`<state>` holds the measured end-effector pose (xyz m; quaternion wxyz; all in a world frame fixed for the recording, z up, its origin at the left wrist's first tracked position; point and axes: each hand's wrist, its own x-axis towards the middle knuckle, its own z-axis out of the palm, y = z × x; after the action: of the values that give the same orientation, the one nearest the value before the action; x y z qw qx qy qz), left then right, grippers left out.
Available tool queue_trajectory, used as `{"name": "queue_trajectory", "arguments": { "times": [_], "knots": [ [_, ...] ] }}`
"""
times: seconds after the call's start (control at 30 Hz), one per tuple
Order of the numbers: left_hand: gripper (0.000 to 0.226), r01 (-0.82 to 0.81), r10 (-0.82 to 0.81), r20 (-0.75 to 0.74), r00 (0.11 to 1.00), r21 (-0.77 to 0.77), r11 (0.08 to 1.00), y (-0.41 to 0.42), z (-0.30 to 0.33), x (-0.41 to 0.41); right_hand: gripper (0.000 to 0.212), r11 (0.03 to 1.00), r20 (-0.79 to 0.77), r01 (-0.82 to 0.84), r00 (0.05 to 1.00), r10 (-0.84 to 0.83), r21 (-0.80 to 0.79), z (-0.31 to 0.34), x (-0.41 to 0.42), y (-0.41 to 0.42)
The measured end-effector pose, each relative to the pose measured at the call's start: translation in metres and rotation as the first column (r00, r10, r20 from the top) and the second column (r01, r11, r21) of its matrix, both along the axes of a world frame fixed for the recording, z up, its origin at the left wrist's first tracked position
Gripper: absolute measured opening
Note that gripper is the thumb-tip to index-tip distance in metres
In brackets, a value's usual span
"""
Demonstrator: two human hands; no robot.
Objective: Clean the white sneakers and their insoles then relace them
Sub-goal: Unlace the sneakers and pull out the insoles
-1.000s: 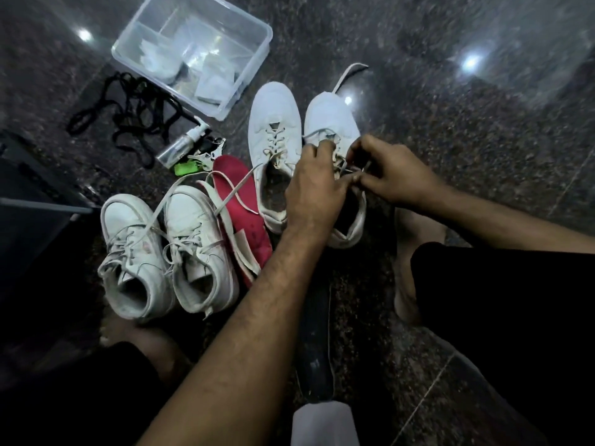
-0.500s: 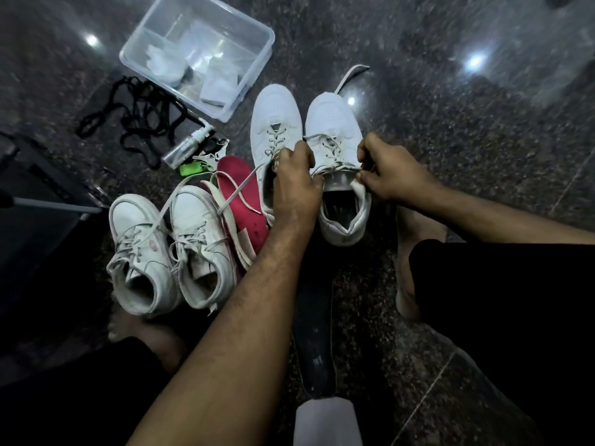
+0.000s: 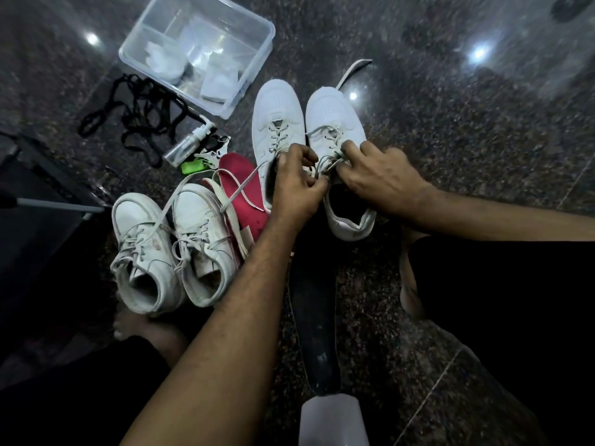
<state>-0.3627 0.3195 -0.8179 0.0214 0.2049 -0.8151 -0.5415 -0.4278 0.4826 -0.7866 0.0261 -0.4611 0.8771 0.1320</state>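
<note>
White lace (image 3: 325, 167) now pinched between closer hands (image 3: 297, 185).

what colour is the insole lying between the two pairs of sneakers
Red, or a deep pinkish red: the insole shows best in the head view.

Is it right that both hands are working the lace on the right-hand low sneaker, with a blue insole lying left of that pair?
Not quite: in the head view the insole is red, not blue. Both hands, left and right, do work the lace of that sneaker.
</note>
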Motion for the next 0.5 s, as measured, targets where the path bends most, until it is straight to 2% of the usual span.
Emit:
{"name": "queue_trajectory", "arguments": {
  "times": [0.13,0.3,0.4,0.5],
  "knots": [
    [0.027,0.017,-0.020,-0.061,0.998,-0.049,0.999,0.004,0.001,0.000,0.019,0.999,-0.102,-0.031,0.994,0.029,-0.025,0.003,-0.010,-0.002],
    [0.020,0.064,-0.078,-0.079,0.994,-0.168,0.984,0.009,0.003,0.001,0.016,0.972,-0.144,-0.088,0.988,0.058,-0.217,0.006,-0.012,0.006],
    [0.037,0.127,-0.133,-0.015,0.991,-0.205,0.970,0.010,0.004,0.002,0.014,0.929,-0.235,-0.193,0.964,0.121,-0.316,0.011,-0.009,0.004],
    [0.055,0.188,-0.186,0.030,0.982,-0.256,0.948,0.011,0.006,0.001,0.010,0.892,-0.169,-0.178,0.979,0.117,-0.414,0.014,-0.006,0.002]
  ]
}}
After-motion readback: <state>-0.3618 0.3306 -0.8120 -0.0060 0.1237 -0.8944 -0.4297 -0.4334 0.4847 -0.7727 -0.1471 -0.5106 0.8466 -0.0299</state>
